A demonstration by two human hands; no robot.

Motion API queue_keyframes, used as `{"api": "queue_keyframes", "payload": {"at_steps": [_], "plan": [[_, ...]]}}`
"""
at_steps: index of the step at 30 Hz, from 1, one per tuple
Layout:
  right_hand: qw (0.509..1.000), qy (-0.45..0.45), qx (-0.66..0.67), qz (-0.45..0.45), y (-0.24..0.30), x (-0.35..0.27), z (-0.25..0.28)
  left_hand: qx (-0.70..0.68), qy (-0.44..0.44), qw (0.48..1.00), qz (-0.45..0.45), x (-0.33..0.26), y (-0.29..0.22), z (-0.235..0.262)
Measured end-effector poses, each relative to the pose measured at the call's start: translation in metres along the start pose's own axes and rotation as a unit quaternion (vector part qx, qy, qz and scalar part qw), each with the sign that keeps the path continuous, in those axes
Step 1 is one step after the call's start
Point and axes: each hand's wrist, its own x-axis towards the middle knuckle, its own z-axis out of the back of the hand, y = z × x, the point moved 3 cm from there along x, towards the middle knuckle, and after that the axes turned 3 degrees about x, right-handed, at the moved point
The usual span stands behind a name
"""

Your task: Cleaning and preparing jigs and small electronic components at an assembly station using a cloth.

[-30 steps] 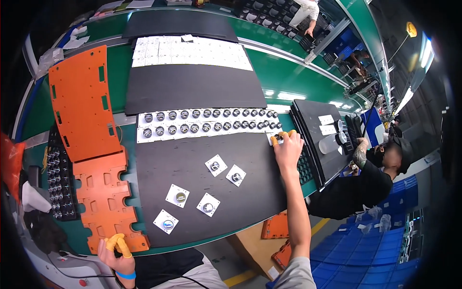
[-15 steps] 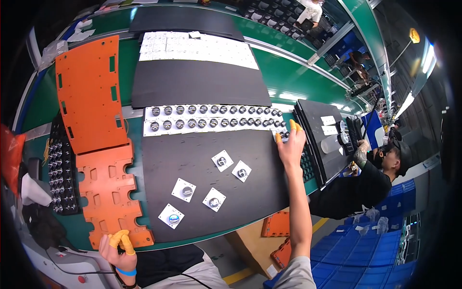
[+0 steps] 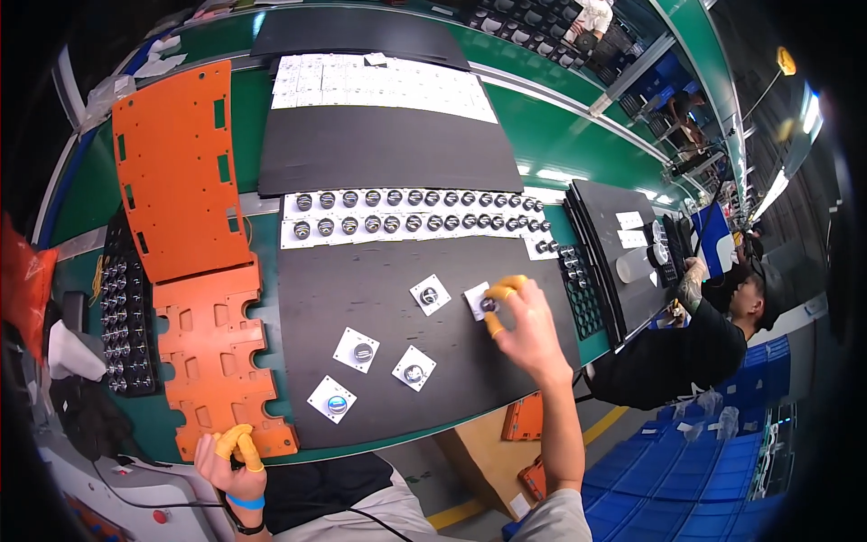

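My right hand (image 3: 522, 327) wears yellow finger covers and closes thumb and fingertips on a round black cap (image 3: 489, 305). That cap sits on a white square card (image 3: 475, 294) on the black mat (image 3: 379, 271). Several similar cards with dark round caps lie spread to its left, among them an upper card (image 3: 431, 282) and a lower card whose cap (image 3: 336, 405) has a blue sheen. At the near edge of the orange holder (image 3: 212, 361), my left hand (image 3: 230, 459) has its covered fingers curled together. What it may hold is hidden.
Two rows of capped white cards (image 3: 397, 224) line the mat's far side. A tall orange panel (image 3: 176, 172) stands behind the holder. Dark trays of round parts flank the mat, one on the left (image 3: 126, 316). At right, a co-worker in black (image 3: 677, 352) works beside stacked black boards (image 3: 601, 262).
My right hand has moved from the right end of the rows back toward me, onto a loose card. That card now sits farther right and straighter. My left hand stays by the holder.
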Motion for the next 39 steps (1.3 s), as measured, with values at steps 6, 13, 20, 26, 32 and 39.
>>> {"api": "queue_keyframes", "payload": {"at_steps": [6,13,20,26,32,39], "plan": [[0.991,-0.06,-0.018,-0.115,-0.029,-0.007,0.01,-0.006,0.003,1.0,-0.013,-0.004,0.0,0.0],[0.987,-0.106,-0.012,-0.124,-0.05,0.005,-0.007,0.017,-0.022,0.999,-0.033,-0.004,0.002,-0.001],[0.978,-0.163,-0.103,-0.08,-0.103,0.025,0.009,0.022,-0.035,0.999,-0.035,-0.004,0.002,-0.003],[0.983,-0.117,-0.115,-0.084,-0.114,0.037,0.008,0.039,-0.032,0.998,-0.049,-0.007,0.005,-0.004],[0.978,-0.12,-0.139,-0.096,-0.12,0.041,0.004,0.035,-0.039,0.998,-0.047,-0.005,0.002,-0.003],[0.976,-0.133,-0.139,-0.1,-0.112,0.044,0.002,0.038,-0.032,0.997,-0.055,-0.006,0.004,-0.003]]}}
